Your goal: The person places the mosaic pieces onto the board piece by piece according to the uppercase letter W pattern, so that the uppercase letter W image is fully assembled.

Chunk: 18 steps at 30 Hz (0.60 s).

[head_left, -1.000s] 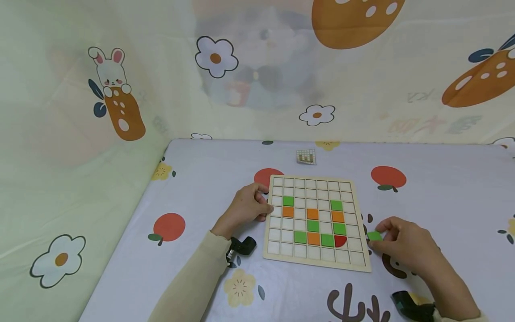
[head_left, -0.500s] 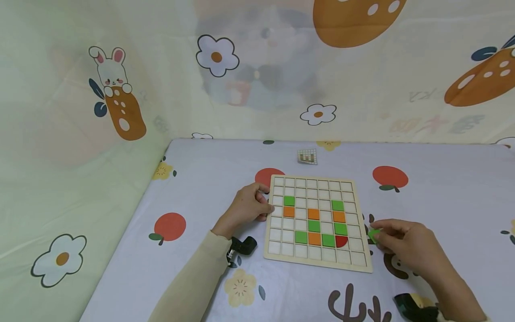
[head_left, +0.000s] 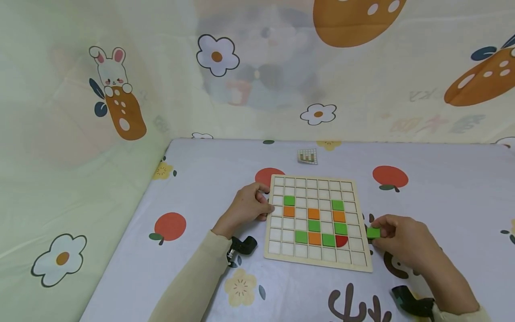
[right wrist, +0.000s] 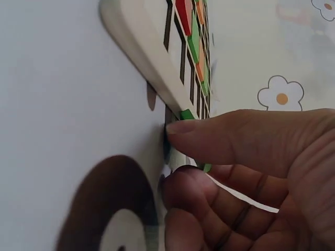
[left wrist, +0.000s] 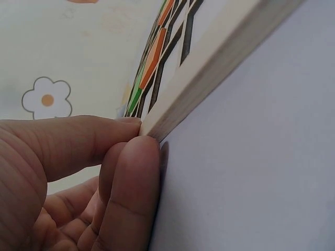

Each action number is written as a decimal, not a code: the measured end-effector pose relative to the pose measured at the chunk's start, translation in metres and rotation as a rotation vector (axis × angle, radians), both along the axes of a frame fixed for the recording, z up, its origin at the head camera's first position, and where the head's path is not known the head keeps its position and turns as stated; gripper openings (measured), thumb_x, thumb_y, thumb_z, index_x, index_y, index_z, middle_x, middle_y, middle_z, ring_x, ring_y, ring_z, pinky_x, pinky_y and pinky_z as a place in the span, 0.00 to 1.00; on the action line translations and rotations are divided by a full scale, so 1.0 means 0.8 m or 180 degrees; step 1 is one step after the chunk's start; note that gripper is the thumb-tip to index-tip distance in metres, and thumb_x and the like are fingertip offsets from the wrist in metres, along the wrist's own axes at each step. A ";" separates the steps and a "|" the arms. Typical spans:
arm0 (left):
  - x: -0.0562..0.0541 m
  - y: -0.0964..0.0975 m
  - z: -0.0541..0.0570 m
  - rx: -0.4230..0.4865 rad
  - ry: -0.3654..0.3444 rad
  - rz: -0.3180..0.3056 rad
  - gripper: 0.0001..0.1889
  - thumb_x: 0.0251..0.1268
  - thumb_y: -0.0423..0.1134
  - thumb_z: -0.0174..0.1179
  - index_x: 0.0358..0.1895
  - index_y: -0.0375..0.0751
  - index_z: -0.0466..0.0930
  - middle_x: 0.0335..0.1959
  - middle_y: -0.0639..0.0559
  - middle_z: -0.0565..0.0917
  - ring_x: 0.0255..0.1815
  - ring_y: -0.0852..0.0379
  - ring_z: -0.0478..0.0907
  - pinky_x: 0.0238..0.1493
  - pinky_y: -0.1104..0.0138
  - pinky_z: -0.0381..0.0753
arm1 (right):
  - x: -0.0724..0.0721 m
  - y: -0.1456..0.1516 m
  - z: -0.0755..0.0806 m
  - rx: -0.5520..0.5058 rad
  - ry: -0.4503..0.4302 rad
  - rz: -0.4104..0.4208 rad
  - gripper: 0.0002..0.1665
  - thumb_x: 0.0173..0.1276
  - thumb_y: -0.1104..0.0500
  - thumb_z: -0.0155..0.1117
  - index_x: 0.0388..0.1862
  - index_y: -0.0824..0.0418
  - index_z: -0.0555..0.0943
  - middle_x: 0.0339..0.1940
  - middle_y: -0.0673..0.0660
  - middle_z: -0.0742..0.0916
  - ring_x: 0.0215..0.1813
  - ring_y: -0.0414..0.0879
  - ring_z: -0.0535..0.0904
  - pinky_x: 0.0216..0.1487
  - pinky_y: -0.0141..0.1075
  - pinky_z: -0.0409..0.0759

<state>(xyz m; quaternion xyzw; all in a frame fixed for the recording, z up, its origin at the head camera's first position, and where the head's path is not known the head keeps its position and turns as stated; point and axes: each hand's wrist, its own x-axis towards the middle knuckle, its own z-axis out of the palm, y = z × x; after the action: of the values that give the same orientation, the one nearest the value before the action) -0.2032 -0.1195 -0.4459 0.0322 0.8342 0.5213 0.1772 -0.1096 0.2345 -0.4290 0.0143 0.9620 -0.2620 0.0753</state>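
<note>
A light wooden grid board point(head_left: 299, 250) lies flat on the cloth, with green and orange square tiles and one red rounded tile point(head_left: 341, 241) set in some cells. My left hand point(head_left: 247, 203) holds the board's left edge; in the left wrist view, thumb and fingertips pinch the board's rim point(left wrist: 201, 73). Just beyond the right rim, my right hand point(head_left: 410, 239) pinches a loose green square tile point(head_left: 373, 233) between thumb and fingers. In the right wrist view the thumb covers most of that green tile point(right wrist: 187, 114).
A small card with a printed grid point(head_left: 307, 156) lies behind the board. The white tablecloth point(head_left: 201, 179) bears printed fruit and flowers. Printed fabric walls point(head_left: 257, 120) rise at the back and left. Black wrist devices point(head_left: 243, 245) are worn on both arms.
The right hand has turned the green tile in its fingers beside the board's right edge; it was tilted half a second ago and now shows more fully. The left hand stays put.
</note>
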 end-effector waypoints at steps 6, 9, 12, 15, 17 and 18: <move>0.000 0.001 -0.001 -0.0002 -0.0008 -0.0003 0.25 0.63 0.29 0.72 0.62 0.36 0.76 0.31 0.47 0.80 0.19 0.58 0.79 0.25 0.72 0.82 | -0.006 0.001 0.006 -0.0011 -0.0107 0.0082 0.19 0.57 0.63 0.77 0.47 0.66 0.85 0.29 0.53 0.80 0.37 0.51 0.75 0.29 0.39 0.72; 0.000 0.001 0.000 -0.0003 0.0006 -0.0009 0.25 0.63 0.28 0.72 0.62 0.36 0.76 0.31 0.47 0.80 0.19 0.58 0.79 0.25 0.72 0.82 | -0.006 -0.001 0.008 -0.0100 -0.0044 0.0072 0.19 0.58 0.63 0.78 0.48 0.66 0.84 0.29 0.53 0.79 0.37 0.50 0.75 0.28 0.37 0.71; 0.000 0.001 0.001 -0.0001 0.0017 -0.0005 0.24 0.63 0.28 0.72 0.61 0.36 0.76 0.31 0.47 0.80 0.19 0.58 0.79 0.25 0.72 0.82 | -0.006 -0.009 0.010 -0.0259 0.0004 0.0064 0.21 0.58 0.62 0.79 0.49 0.66 0.84 0.30 0.53 0.79 0.36 0.49 0.74 0.25 0.34 0.70; 0.000 0.001 0.001 -0.0021 0.0024 0.0005 0.24 0.63 0.29 0.72 0.61 0.36 0.76 0.31 0.47 0.79 0.19 0.58 0.78 0.25 0.72 0.82 | -0.009 -0.021 0.012 -0.0394 -0.0017 0.0062 0.23 0.57 0.61 0.81 0.50 0.66 0.84 0.30 0.54 0.79 0.34 0.48 0.73 0.23 0.33 0.70; 0.000 0.000 0.001 -0.0033 0.0029 0.0008 0.24 0.63 0.29 0.72 0.60 0.36 0.76 0.31 0.47 0.79 0.19 0.58 0.78 0.25 0.72 0.82 | -0.012 -0.031 0.013 -0.0450 -0.0062 0.0058 0.24 0.57 0.61 0.81 0.50 0.66 0.84 0.30 0.53 0.80 0.34 0.48 0.74 0.24 0.34 0.71; 0.000 0.000 0.001 -0.0036 0.0029 0.0011 0.23 0.63 0.29 0.72 0.60 0.36 0.76 0.31 0.47 0.79 0.19 0.58 0.78 0.25 0.72 0.83 | -0.013 -0.036 0.013 -0.0472 -0.0078 0.0064 0.24 0.57 0.61 0.81 0.51 0.66 0.84 0.29 0.53 0.80 0.34 0.48 0.74 0.24 0.34 0.71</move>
<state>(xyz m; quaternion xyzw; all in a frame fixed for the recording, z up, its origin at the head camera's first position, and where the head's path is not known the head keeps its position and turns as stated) -0.2033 -0.1191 -0.4449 0.0321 0.8380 0.5167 0.1728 -0.1201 0.2055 -0.4187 0.0023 0.9391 -0.3316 0.0906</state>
